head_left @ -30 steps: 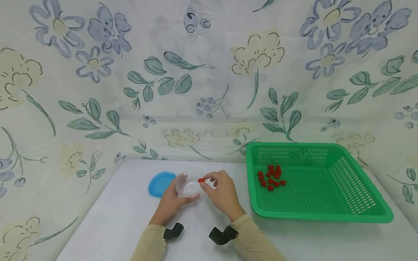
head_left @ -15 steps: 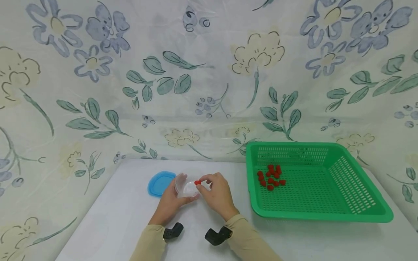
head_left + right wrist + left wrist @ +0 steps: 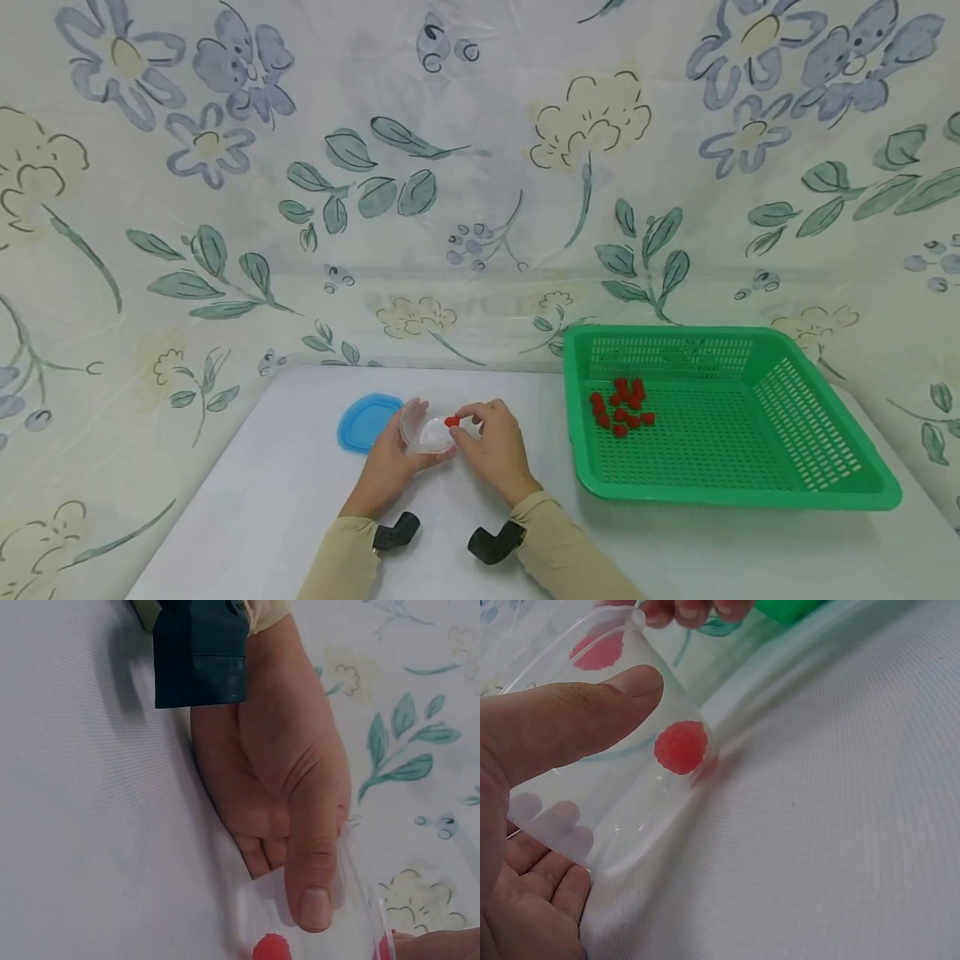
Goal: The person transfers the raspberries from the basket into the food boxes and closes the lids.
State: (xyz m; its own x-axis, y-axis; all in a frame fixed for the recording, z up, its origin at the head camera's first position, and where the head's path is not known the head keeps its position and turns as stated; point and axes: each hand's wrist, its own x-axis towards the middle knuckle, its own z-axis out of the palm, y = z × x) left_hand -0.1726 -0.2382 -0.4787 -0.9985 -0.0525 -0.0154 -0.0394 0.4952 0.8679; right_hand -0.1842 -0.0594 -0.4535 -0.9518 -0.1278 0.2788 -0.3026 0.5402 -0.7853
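Observation:
My left hand [image 3: 417, 440] grips a small clear plastic container [image 3: 429, 434] tilted on its side just above the white table, thumb [image 3: 592, 712] on top and fingers underneath. One red raspberry [image 3: 681, 747] lies inside the container against its wall. My right hand [image 3: 459, 422] pinches a second raspberry [image 3: 452, 422] right at the container's open rim. In the right wrist view the left hand's thumb [image 3: 315, 896] presses on the clear wall, with the inner berry [image 3: 271, 948] below it.
A blue lid [image 3: 365, 421] lies flat on the table left of the hands. A green slotted basket [image 3: 825, 467] stands at the right with several raspberries [image 3: 621, 407] in its near-left corner. A floral cloth hangs behind the table.
My right hand has carried its raspberry leftward, from just right of the container to its open rim. The left hand keeps the container where it was.

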